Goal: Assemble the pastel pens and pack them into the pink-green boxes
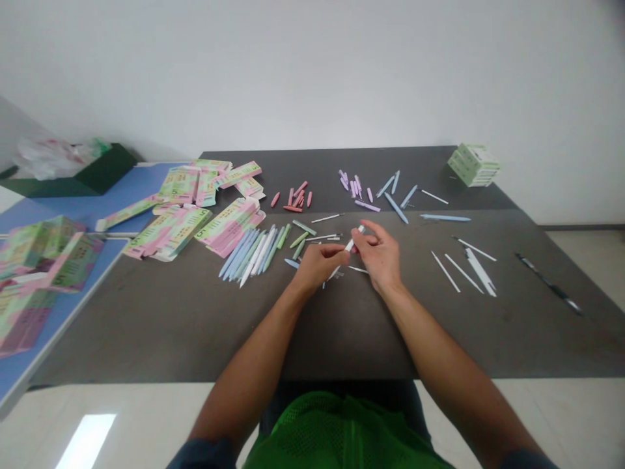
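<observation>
Both my hands meet over the middle of a dark grey table (195,326). My left hand (318,262) is closed around the lower end of a white pen (349,245). My right hand (378,253) pinches the pen's upper end with thumb and fingers. The pen lies slanted between them, just above the tabletop. A row of finished blue, white and green pens (254,251) lies to the left of my left hand. Thin white refills (461,268) lie to the right of my right hand.
Pink caps (295,195), purple parts (354,185) and blue barrels (398,195) are scattered at the back. Flat pink-green cartons (195,208) are piled left, more on a blue table (43,273). A green box stack (473,164) and a black pen (549,283) sit right.
</observation>
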Demonstrator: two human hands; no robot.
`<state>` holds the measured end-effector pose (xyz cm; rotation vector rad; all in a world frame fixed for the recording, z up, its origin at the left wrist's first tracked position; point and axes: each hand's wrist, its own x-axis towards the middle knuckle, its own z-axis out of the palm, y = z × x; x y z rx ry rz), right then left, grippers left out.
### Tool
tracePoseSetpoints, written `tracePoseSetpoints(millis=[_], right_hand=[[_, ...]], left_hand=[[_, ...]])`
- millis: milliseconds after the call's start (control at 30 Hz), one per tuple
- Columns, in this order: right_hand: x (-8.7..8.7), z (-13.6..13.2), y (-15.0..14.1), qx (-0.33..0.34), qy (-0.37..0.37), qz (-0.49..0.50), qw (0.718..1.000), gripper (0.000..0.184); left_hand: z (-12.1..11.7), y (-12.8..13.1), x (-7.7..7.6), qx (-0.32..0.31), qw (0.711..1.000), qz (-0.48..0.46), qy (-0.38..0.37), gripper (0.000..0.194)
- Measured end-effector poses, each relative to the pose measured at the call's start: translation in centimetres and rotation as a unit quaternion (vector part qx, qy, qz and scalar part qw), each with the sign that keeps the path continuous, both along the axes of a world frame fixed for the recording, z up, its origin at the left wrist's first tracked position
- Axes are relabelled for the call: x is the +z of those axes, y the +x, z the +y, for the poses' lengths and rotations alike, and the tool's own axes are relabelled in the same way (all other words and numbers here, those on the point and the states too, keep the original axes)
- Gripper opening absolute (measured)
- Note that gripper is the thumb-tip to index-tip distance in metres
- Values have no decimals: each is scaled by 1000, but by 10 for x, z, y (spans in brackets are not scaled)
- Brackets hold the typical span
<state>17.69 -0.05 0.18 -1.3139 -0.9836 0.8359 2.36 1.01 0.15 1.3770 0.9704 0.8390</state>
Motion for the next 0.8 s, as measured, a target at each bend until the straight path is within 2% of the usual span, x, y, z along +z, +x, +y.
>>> tracePoseSetpoints(millis=[67, 167, 267, 367, 500, 600, 700, 800], right_hand=[[-1, -2, -3, 49, -13, -13, 999, 66], [-6, -3, -5, 98, -25, -45, 994, 69], [-11, -4, -6, 110, -19, -134, 985, 58], [-13, -5, -7, 130, 5, -251, 959, 38], [-12, -8, -8, 197, 64, -364, 908, 18], [-15, -10, -11, 247, 102, -407, 874, 13], [-22, -10, -14, 281, 120, -434, 848, 16], [-29, -10, -14, 287, 124, -452, 835, 13]], left_hand=[[2, -2, 3, 11, 999, 25, 25, 26], [7, -10, 7, 57, 988, 128, 65, 21], [14, -22, 9, 135, 948, 259, 124, 13], [20, -36, 9, 195, 900, 353, 167, 17], [27, -54, 11, 233, 844, 455, 161, 20], [32, -66, 12, 263, 810, 502, 153, 15], [35, -77, 11, 291, 787, 528, 131, 16], [37, -86, 8, 304, 773, 544, 117, 17]])
